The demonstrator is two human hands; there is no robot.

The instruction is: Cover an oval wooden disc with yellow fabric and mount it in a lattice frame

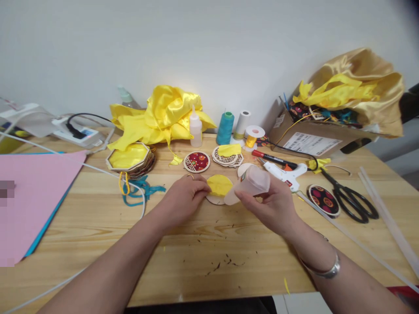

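A round wooden disc with yellow fabric (220, 186) lies flat on the table in front of me. My left hand (187, 196) has its fingers pinched together at the disc's left edge. In my right hand (273, 205) is a translucent glue bottle (257, 179), tipped over so that its narrow end points down at the lower right of the disc. That hand covers part of the bottle, and the exact tip is hard to make out. Just behind the disc sits a stack of round lattice frames (225, 158) with a yellow scrap on top. Beside it lies a red patterned round piece (197, 162).
Yellow fabric (170, 113), a small squeeze bottle (195, 128) and thread spools (225, 127) line the wall. Octagonal frames (131, 159) are stacked left. A white glue gun (288, 172), black-handled scissors (355, 200) and a cardboard box (306, 135) stand right. Dark bits litter the table (157, 270).
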